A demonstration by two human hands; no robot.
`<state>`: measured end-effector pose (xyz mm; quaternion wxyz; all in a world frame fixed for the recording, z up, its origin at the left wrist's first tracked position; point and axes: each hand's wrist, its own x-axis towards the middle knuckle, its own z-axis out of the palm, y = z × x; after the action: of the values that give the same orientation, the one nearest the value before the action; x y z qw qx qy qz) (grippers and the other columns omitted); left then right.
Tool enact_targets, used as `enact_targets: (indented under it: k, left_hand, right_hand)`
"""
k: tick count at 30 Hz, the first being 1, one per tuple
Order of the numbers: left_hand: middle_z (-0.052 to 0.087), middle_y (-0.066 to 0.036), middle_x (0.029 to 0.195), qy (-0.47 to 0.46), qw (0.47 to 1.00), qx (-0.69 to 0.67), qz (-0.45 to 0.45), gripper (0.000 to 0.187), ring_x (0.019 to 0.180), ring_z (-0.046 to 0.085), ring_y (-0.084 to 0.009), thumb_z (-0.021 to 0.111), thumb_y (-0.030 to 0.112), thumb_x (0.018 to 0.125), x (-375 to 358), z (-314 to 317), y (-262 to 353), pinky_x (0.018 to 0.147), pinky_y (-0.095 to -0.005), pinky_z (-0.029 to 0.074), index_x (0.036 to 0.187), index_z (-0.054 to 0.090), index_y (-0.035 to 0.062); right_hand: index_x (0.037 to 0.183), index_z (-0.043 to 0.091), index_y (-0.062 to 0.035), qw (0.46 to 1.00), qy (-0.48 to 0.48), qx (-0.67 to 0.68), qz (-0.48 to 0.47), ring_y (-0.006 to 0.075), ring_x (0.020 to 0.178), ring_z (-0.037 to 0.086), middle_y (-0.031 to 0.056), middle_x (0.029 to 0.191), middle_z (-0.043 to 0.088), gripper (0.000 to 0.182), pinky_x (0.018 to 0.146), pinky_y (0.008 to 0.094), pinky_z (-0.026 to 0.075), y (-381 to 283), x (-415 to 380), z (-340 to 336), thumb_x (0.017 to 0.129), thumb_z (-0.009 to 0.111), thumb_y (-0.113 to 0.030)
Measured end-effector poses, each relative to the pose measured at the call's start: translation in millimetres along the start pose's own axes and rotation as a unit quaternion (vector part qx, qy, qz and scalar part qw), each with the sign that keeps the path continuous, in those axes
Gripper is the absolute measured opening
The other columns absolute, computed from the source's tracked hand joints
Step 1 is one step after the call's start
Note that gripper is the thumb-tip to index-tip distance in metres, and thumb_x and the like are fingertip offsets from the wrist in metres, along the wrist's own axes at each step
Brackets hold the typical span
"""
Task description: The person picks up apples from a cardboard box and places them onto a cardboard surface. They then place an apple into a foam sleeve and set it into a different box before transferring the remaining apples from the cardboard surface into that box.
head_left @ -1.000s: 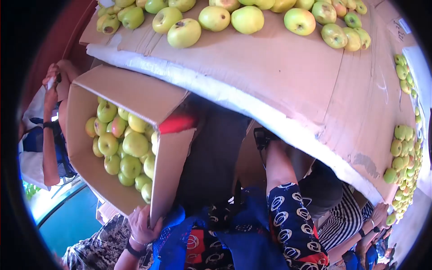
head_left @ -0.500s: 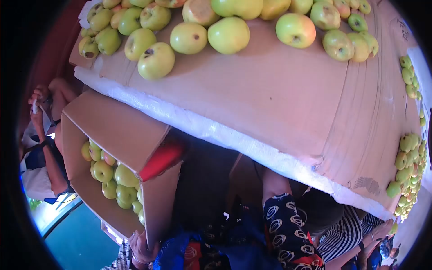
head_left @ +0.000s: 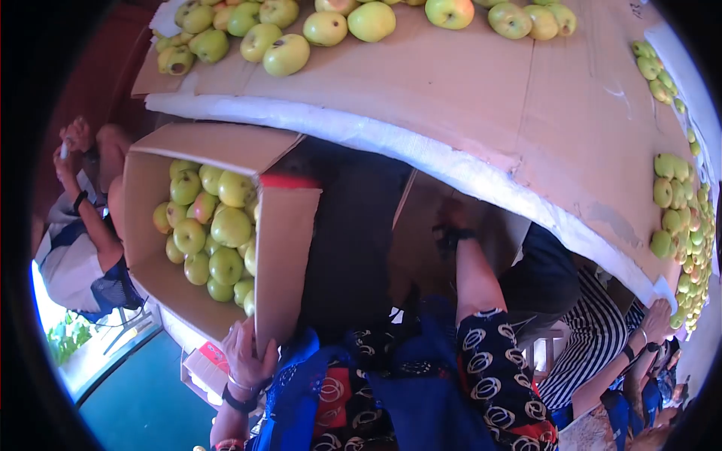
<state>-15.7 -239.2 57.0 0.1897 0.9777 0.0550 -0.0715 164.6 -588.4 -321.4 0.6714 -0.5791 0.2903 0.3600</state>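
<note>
An open cardboard box [head_left: 288,252] of green apples [head_left: 226,225] stands tilted on my left, its opening facing left. My left hand [head_left: 248,353] grips the box's near lower edge, fingers over the rim and thumb on the outer side; a dark band circles the wrist. Under the table edge, my right hand [head_left: 453,216] reaches into shadow near a brown cardboard surface [head_left: 421,233]. Its fingers are too dark to make out.
A cardboard-covered table [head_left: 421,98] with a white padded edge spans the top, with apples [head_left: 326,28] along it and more apples [head_left: 684,218] at the right. Another person [head_left: 83,233] sits at left. A person in striped clothing [head_left: 587,338] is close on my right.
The view has shifted, so the table edge sits higher. More of the box's apples show. My right forearm and hand, hidden before under the table, are now visible. My left hand still holds the box.
</note>
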Motion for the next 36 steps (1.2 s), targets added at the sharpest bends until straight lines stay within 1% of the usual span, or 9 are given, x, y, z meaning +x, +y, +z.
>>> enact_targets:
  k: [4, 6, 15, 18, 25, 30, 32, 33, 36]
  left_hand:
    - [0.055, -0.016, 0.074, 0.041, 0.999, -0.032, 0.003, 0.040, 0.065, 0.055, -0.0321, 0.061, 0.012, 0.065, -4.3, 2.8, -0.4, 0.062, -0.0375, 0.044, 0.102, 0.052, -0.0003]
    - [0.056, -0.016, 0.075, 0.058, 0.997, -0.044, 0.032, 0.040, 0.066, 0.056, -0.0316, 0.061, 0.012, 0.066, -7.5, 4.0, -4.5, 0.061, -0.0366, 0.045, 0.103, 0.052, -0.0004]
    - [0.060, -0.015, 0.087, 0.179, 0.942, -0.276, 0.058, 0.034, 0.078, 0.058, -0.0293, 0.063, 0.007, 0.068, -33.4, 9.0, -21.8, 0.070, -0.0342, 0.047, 0.100, 0.056, -0.0001]
    - [0.059, -0.015, 0.089, 0.225, 0.952, -0.109, 0.176, 0.026, 0.087, 0.057, -0.0316, 0.062, 0.004, 0.066, -34.1, -11.4, -27.3, 0.076, -0.0379, 0.046, 0.092, 0.058, 0.0008]
    - [0.046, -0.020, 0.120, 0.451, 0.884, -0.097, -0.074, 0.054, 0.118, 0.038, -0.0333, 0.063, 0.011, 0.071, -35.3, -1.3, -102.4, 0.101, -0.0393, 0.028, 0.119, 0.043, -0.0018]
    - [0.024, -0.021, 0.137, 0.467, 0.784, -0.344, -0.220, 0.086, 0.128, 0.022, -0.0268, 0.068, 0.021, 0.074, -11.0, -34.2, -218.0, 0.105, -0.0340, 0.017, 0.136, 0.013, -0.0029]
    - [0.033, -0.023, 0.130, 0.453, 0.763, -0.387, -0.251, 0.088, 0.120, 0.035, -0.0258, 0.071, 0.023, 0.072, 4.7, -65.0, -225.2, 0.099, -0.0337, 0.028, 0.135, 0.016, -0.0044]
    - [0.040, -0.022, 0.123, 0.496, 0.810, -0.180, -0.255, 0.089, 0.111, 0.042, -0.0231, 0.072, 0.021, 0.070, 18.0, -54.0, -288.9, 0.092, -0.0315, 0.036, 0.134, 0.017, -0.0046]
    - [0.040, -0.022, 0.123, 0.491, 0.835, -0.201, -0.143, 0.081, 0.111, 0.044, -0.0229, 0.070, 0.014, 0.066, 49.3, -98.4, -317.9, 0.095, -0.0307, 0.035, 0.130, 0.024, -0.0072]
  right_hand:
    - [0.116, 0.049, -0.0070, 0.993, -0.084, -0.055, 0.061, 0.0197, 0.086, 0.055, 0.0074, 0.098, 0.056, 0.044, 0.075, 0.0390, 0.048, 59.9, -24.3, 23.1, 0.078, 0.060, -0.027]
    - [0.113, 0.052, -0.0070, 0.946, -0.107, -0.296, -0.070, 0.0184, 0.080, 0.056, 0.0067, 0.093, 0.056, 0.036, 0.072, 0.0392, 0.049, 112.7, 8.9, 33.5, 0.083, 0.053, -0.026]
    - [0.113, 0.054, -0.0056, 0.824, -0.337, -0.450, -0.065, 0.0228, 0.103, 0.053, 0.0126, 0.115, 0.054, 0.032, 0.085, 0.0350, 0.044, 116.4, -68.0, 74.6, 0.084, 0.047, -0.019]
    - [0.112, 0.055, -0.0047, 0.793, -0.328, -0.510, -0.069, 0.0231, 0.101, 0.054, 0.0135, 0.114, 0.055, 0.032, 0.084, 0.0348, 0.044, 117.9, -69.5, 72.0, 0.083, 0.048, -0.018]
    - [0.109, 0.055, -0.0027, 0.697, -0.230, -0.673, -0.088, 0.0240, 0.098, 0.055, 0.0155, 0.112, 0.056, 0.031, 0.083, 0.0344, 0.044, 106.9, -64.3, 31.3, 0.081, 0.050, -0.017]
    - [0.107, 0.055, -0.0013, 0.543, -0.115, -0.776, -0.300, 0.0247, 0.096, 0.056, 0.0169, 0.110, 0.057, 0.031, 0.081, 0.0341, 0.045, 60.5, -47.3, 28.8, 0.080, 0.052, -0.015]
    - [0.108, 0.052, 0.0016, 0.769, -0.090, -0.614, -0.156, 0.0249, 0.092, 0.058, 0.0190, 0.105, 0.058, 0.033, 0.078, 0.0327, 0.045, -60.7, -137.8, 99.9, 0.079, 0.055, -0.015]
    - [0.106, 0.052, 0.0012, 0.794, -0.044, -0.580, -0.177, 0.0219, 0.091, 0.058, 0.0162, 0.102, 0.059, 0.032, 0.077, 0.0316, 0.046, -94.4, -159.4, 108.5, 0.078, 0.057, -0.013]
    - [0.097, 0.054, -0.0012, 0.871, -0.091, -0.345, -0.339, 0.0126, 0.089, 0.056, 0.0075, 0.095, 0.059, 0.026, 0.073, 0.0276, 0.046, -169.2, -229.1, 155.8, 0.075, 0.064, -0.009]
